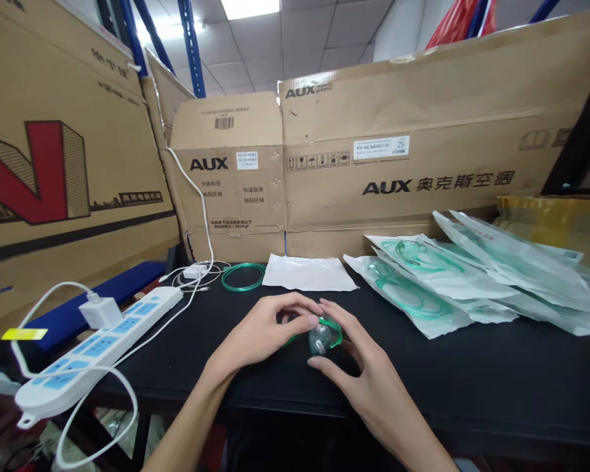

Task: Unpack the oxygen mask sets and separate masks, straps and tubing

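Near the front of the black table, a clear oxygen mask with a green strap (320, 341) is between my two hands. My left hand (270, 326) pinches the upper left of it, thumb and fingertips together at the green strap. On the other side, my right hand (358, 347) curves around the mask, fingers at its top and thumb at its lower edge. Part of the green strap shows behind the left thumb. Behind the hands lies a flat white packet (309, 273), and left of it a coil of green tubing (242, 276).
Sealed clear-and-white packs with green masks and tubing (417, 295) are piled on the right. A white power strip (103, 347) with cables and a plugged-in adapter (99, 311) stands at the left. Cardboard panels (334, 196) wall the table's back; the black tabletop (452, 387) ends close in front.
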`<act>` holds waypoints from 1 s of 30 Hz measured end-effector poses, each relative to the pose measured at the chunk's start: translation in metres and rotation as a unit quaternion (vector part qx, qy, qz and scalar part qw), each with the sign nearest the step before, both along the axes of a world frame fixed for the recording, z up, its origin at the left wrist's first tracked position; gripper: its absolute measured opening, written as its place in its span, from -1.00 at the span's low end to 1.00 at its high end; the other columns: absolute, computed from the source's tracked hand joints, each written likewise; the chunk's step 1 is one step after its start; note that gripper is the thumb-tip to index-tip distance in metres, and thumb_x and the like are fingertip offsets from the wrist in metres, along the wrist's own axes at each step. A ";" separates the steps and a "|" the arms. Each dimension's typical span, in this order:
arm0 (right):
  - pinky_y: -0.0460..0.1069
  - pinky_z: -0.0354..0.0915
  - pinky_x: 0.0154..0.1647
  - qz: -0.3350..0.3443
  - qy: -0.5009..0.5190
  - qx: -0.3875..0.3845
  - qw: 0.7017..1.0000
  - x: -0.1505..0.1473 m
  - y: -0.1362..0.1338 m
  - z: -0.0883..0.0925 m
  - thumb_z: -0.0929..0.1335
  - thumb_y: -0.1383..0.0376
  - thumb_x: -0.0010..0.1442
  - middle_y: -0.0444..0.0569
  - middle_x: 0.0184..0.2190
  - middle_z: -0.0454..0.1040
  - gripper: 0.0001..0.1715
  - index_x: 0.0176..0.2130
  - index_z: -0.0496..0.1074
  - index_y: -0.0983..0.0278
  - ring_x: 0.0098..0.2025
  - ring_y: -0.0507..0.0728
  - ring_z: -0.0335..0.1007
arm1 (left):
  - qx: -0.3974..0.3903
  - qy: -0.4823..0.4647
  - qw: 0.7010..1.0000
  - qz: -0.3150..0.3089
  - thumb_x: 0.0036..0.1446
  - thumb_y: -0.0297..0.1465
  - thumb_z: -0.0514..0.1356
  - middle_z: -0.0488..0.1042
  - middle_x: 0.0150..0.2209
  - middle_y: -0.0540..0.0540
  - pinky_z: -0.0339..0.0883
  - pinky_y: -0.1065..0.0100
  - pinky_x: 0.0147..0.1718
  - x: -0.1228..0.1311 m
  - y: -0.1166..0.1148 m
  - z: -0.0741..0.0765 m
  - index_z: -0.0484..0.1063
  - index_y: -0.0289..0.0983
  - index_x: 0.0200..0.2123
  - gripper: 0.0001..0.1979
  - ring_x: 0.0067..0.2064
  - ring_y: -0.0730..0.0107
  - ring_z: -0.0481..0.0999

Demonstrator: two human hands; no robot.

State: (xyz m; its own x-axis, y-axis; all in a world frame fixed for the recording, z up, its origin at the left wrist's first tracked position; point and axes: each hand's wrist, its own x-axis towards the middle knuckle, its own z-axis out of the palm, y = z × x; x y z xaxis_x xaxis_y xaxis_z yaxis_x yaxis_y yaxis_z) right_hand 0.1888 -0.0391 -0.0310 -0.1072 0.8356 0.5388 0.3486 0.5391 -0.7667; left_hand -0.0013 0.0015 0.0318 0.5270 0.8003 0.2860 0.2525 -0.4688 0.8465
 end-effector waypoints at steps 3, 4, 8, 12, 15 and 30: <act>0.18 0.34 0.23 -0.003 0.033 -0.017 0.999 0.000 0.001 0.001 0.45 0.15 0.20 0.00 0.23 0.40 -0.39 0.21 0.35 0.09 0.22 0.26 0.38 | -0.031 -0.018 0.999 -0.026 0.26 -0.25 0.23 0.57 -0.15 -0.05 0.34 0.36 -0.15 0.000 0.004 -0.006 0.48 -0.18 0.02 -0.71 -0.21 0.38 0.53; 0.16 0.37 0.21 -0.008 0.057 -0.030 0.998 0.000 0.001 0.003 0.44 0.13 0.21 0.03 0.20 0.43 -0.40 0.20 0.35 0.13 0.18 0.26 0.42 | -0.037 -0.011 0.999 -0.025 0.24 -0.24 0.25 0.56 -0.19 -0.04 0.35 0.35 -0.17 -0.002 0.005 -0.007 0.45 -0.17 0.07 -0.65 -0.26 0.40 0.52; 0.13 0.45 0.09 -0.042 0.154 -0.081 0.984 0.002 0.002 0.011 0.41 -0.01 0.20 0.09 0.05 0.54 -0.38 0.14 0.37 0.22 0.05 0.26 0.52 | -0.025 0.055 0.998 0.009 0.14 -0.19 0.33 0.51 -0.33 0.02 0.31 0.39 -0.28 -0.014 0.012 -0.010 0.45 -0.16 0.09 -0.54 -0.33 0.42 0.46; 0.13 0.48 -0.03 -0.084 0.165 -0.119 0.975 0.012 0.005 0.016 0.40 -0.14 0.15 0.08 -0.10 0.60 -0.33 0.05 0.42 0.25 -0.13 0.27 0.60 | -0.027 0.086 0.996 0.017 0.13 -0.18 0.33 0.54 -0.35 -0.01 0.30 0.39 -0.28 -0.024 0.017 -0.010 0.53 -0.23 -0.02 -0.61 -0.31 0.39 0.46; 0.11 0.47 -0.09 -0.119 0.114 -0.137 0.977 0.023 0.007 0.019 0.38 -0.17 0.13 0.03 -0.20 0.63 -0.30 0.06 0.44 0.23 -0.22 0.26 0.61 | -0.045 0.091 0.995 0.005 0.17 -0.14 0.27 0.60 -0.31 -0.07 0.33 0.36 -0.24 -0.028 0.019 -0.009 0.54 -0.27 -0.02 -0.60 -0.30 0.35 0.50; 0.17 0.26 0.24 -0.014 -0.057 -0.071 0.996 0.037 -0.003 0.013 0.37 0.14 0.21 0.04 0.13 0.49 -0.57 0.06 0.49 0.15 0.15 0.28 0.42 | 0.168 0.167 0.959 0.158 0.36 -0.26 0.05 0.56 -0.04 -0.07 0.33 0.25 -0.02 -0.017 0.026 -0.025 0.54 -0.13 -0.04 -0.71 -0.03 0.20 0.52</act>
State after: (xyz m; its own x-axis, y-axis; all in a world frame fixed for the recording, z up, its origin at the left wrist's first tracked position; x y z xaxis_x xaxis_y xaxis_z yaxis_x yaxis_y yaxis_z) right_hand 0.2259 -0.0420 -0.0176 -0.1362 0.9064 0.3999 0.4508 0.4161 -0.7897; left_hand -0.0180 0.0277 0.0065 0.3808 0.8271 0.4135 0.6574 -0.5566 0.5080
